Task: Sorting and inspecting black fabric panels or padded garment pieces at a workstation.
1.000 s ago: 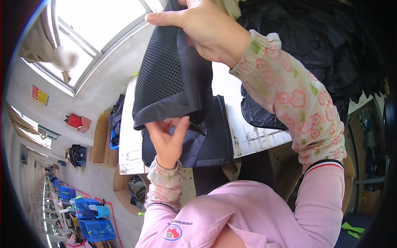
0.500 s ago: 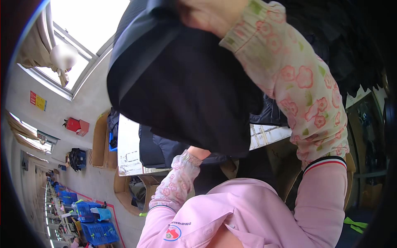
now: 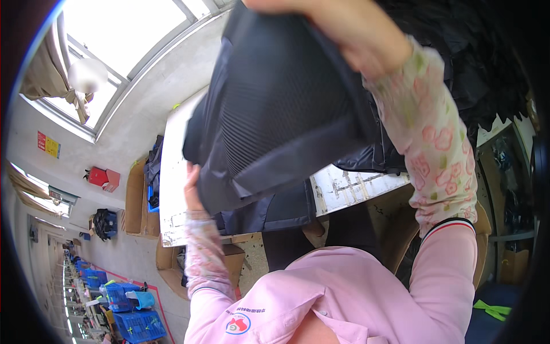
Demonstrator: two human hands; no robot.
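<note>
Lifted in front of me is a black garment [image 3: 286,109] with a ribbed, mesh-like panel and smooth borders, slightly blurred. My right hand [image 3: 349,31] grips its upper edge at the top of the view, with some of the fingers cut off or hidden. At the garment's lower left corner, my left hand [image 3: 193,186] pinches the edge, the thumb side hidden by the cloth. Below it, more dark cloth [image 3: 289,205] lies over the front edge of the white table [image 3: 172,200]. Both forearms wear flowered sleeve covers.
A large heap of black garments [image 3: 481,63] rises at the right. Cardboard boxes [image 3: 137,198] stand left of the table and beneath it. Blue crates [image 3: 137,324] line the floor farther left. A window [image 3: 120,34] is at the upper left.
The garment has turned and spread, bringing its ribbed panel into view. My left hand has come up and left from under it; my right hand has shifted right.
</note>
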